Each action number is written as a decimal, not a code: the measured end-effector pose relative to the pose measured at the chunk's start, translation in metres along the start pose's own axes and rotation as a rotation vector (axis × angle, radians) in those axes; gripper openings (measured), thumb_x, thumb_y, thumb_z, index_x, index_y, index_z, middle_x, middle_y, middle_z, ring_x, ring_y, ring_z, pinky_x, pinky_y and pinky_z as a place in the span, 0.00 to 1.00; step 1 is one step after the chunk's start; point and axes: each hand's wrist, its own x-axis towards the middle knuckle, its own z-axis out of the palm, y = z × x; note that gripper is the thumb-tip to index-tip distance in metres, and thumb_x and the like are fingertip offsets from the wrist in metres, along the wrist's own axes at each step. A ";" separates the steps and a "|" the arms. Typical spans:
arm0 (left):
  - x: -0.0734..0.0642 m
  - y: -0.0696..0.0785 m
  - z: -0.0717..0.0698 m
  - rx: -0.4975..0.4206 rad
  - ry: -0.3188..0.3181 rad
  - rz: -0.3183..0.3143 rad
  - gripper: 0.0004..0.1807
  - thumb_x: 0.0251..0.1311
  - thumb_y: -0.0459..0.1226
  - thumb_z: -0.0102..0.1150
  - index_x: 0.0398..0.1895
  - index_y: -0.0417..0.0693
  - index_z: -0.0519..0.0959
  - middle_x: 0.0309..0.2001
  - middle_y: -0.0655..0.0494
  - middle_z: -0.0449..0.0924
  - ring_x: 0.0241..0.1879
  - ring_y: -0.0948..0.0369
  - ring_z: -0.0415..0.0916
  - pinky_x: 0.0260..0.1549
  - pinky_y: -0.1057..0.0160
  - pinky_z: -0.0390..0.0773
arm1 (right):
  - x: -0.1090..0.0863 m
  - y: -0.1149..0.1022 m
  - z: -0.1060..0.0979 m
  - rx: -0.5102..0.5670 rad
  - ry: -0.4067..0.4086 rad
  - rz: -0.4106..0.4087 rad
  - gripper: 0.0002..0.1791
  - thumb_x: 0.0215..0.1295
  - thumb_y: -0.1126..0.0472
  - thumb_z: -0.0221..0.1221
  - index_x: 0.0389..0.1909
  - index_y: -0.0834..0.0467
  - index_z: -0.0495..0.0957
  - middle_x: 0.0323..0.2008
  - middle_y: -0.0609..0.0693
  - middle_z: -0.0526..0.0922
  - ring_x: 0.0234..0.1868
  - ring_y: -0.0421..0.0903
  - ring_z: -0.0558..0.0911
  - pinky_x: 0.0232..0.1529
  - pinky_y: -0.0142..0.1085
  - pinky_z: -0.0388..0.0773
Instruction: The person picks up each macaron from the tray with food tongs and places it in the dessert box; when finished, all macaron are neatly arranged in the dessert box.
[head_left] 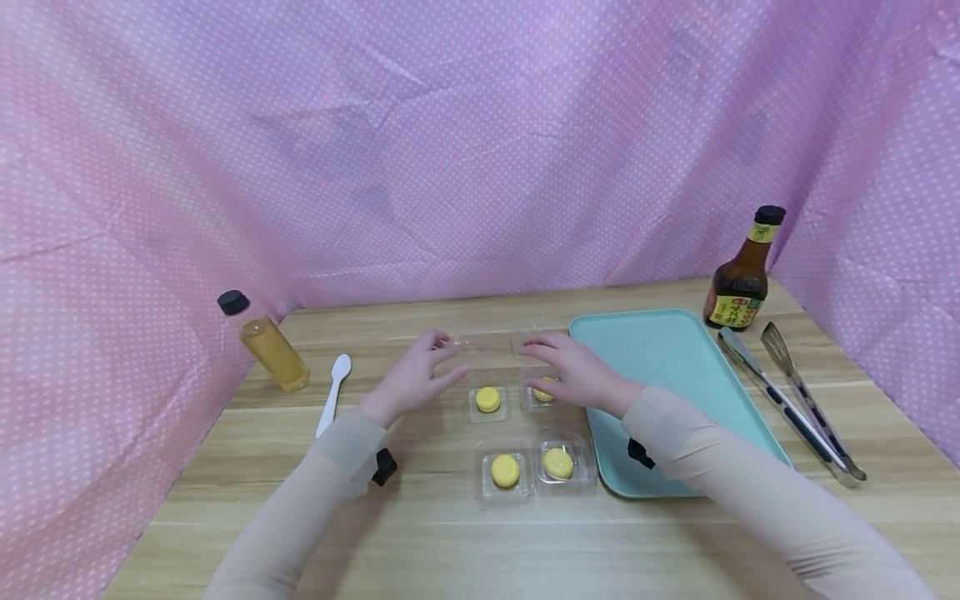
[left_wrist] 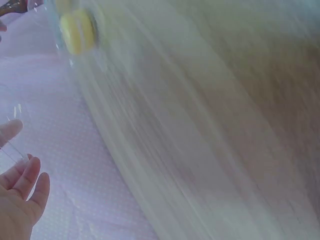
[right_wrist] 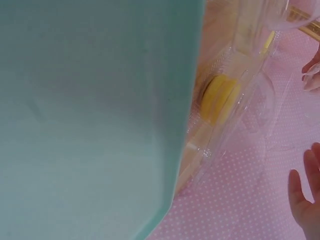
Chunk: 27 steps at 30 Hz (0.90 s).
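In the head view, my left hand point(head_left: 420, 375) pinches the edge of a clear plastic lid point(head_left: 471, 342) between thumb and fingers. The left wrist view also shows this hand point(left_wrist: 22, 200) with the clear plastic between thumb and fingers. My right hand point(head_left: 573, 371) is over the far-right clear box, its fingers extended and apart. It partly hides the yellow macaron point(head_left: 544, 390) in that box. Another yellow macaron point(head_left: 488, 399) sits in the far-left clear box. Nearer, two clear boxes stand side by side, holding a macaron point(head_left: 506, 472) and a macaron point(head_left: 558, 463).
A pale green tray point(head_left: 675, 367) lies to the right, under my right forearm. Beyond it are metal tongs point(head_left: 780, 396), a slotted turner point(head_left: 813, 400) and a dark sauce bottle point(head_left: 738, 283). On the left are a white spoon point(head_left: 333, 392) and a black-capped bottle point(head_left: 272, 350).
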 end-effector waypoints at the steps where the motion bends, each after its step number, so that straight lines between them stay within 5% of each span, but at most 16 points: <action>1: -0.001 0.002 0.000 0.002 0.004 0.008 0.28 0.63 0.50 0.56 0.60 0.43 0.74 0.59 0.42 0.67 0.55 0.49 0.69 0.54 0.49 0.74 | 0.001 0.000 0.000 -0.002 0.012 -0.009 0.25 0.58 0.57 0.65 0.55 0.63 0.75 0.54 0.58 0.77 0.59 0.56 0.73 0.59 0.50 0.72; 10: -0.003 0.023 0.000 -0.005 0.031 0.106 0.22 0.60 0.47 0.60 0.53 0.45 0.80 0.55 0.46 0.71 0.53 0.52 0.70 0.51 0.52 0.75 | 0.004 -0.001 0.000 0.017 0.118 -0.134 0.24 0.53 0.63 0.68 0.53 0.64 0.77 0.52 0.59 0.78 0.56 0.56 0.76 0.56 0.49 0.74; 18: -0.001 0.034 0.000 -0.062 0.026 0.133 0.22 0.60 0.48 0.59 0.52 0.42 0.80 0.55 0.44 0.73 0.52 0.52 0.71 0.52 0.52 0.75 | 0.007 0.002 0.005 -0.006 0.239 -0.349 0.20 0.47 0.69 0.70 0.44 0.62 0.80 0.45 0.57 0.81 0.48 0.54 0.80 0.51 0.45 0.79; 27: 0.000 0.037 0.003 -0.112 0.025 0.155 0.19 0.61 0.45 0.59 0.49 0.41 0.81 0.56 0.43 0.72 0.53 0.52 0.71 0.53 0.51 0.74 | 0.009 0.000 0.004 -0.066 0.399 -0.444 0.12 0.44 0.68 0.70 0.33 0.59 0.84 0.35 0.52 0.85 0.41 0.50 0.83 0.46 0.44 0.81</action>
